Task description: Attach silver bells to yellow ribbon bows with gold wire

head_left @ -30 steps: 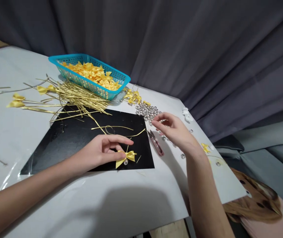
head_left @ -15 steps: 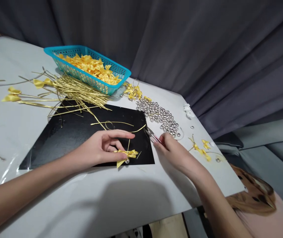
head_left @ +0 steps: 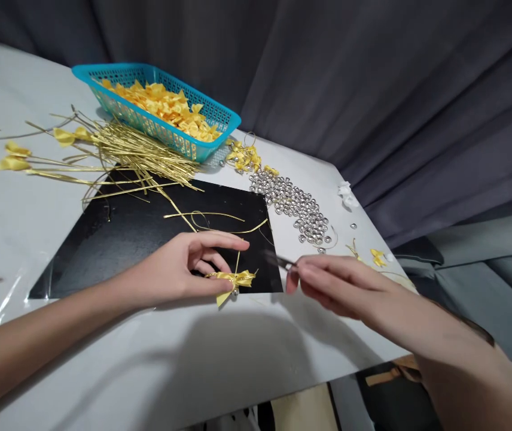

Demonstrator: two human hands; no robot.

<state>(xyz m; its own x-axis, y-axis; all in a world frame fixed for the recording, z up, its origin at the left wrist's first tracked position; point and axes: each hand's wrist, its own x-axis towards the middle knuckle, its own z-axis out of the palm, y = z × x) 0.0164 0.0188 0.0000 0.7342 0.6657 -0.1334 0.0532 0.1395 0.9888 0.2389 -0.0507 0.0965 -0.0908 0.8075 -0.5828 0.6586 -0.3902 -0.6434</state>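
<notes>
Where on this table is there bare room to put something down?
The near table edge, below the black mat, is bare. So is the left part of the mat itself. Crowded: between basket and mat lie gold wires; right of the mat, silver beads and bows.

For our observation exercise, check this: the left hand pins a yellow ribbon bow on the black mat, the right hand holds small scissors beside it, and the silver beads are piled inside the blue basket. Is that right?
Not quite. In the head view the silver beads lie loose on the table, beside the blue basket, which holds yellow ribbon pieces. The rest stands: the left hand pins the yellow ribbon bow on the black mat, and the right hand holds small scissors.
</notes>
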